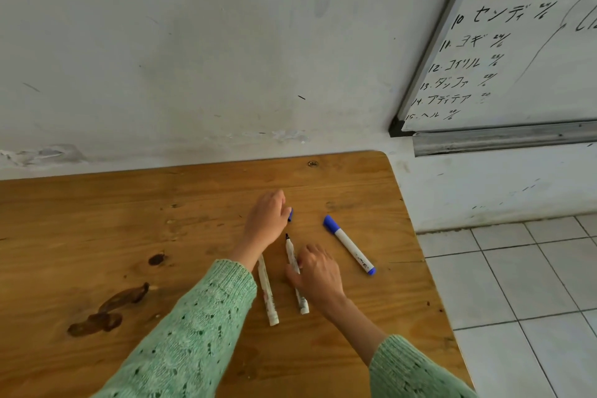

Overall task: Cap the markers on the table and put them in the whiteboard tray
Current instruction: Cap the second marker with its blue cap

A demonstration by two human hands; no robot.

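Note:
Three white markers lie on the wooden table [97, 220]. A capped blue marker [350, 245] lies apart at the right. An uncapped marker [292, 255] with a black tip points away from me, and my right hand [318, 275] rests on its middle, fingers around it. A second white marker [268, 294] lies to its left, its upper end hidden under my left wrist. My left hand [266, 220] is closed on a blue cap [290, 214], just beyond the bare tip. The metal whiteboard tray [504, 140] hangs on the wall at upper right.
The whiteboard [533, 58] above the tray carries black handwriting. The table's right edge drops to a white tiled floor [517, 284]. Dark stains mark the wood at lower left. A scuffed white wall stands behind the table.

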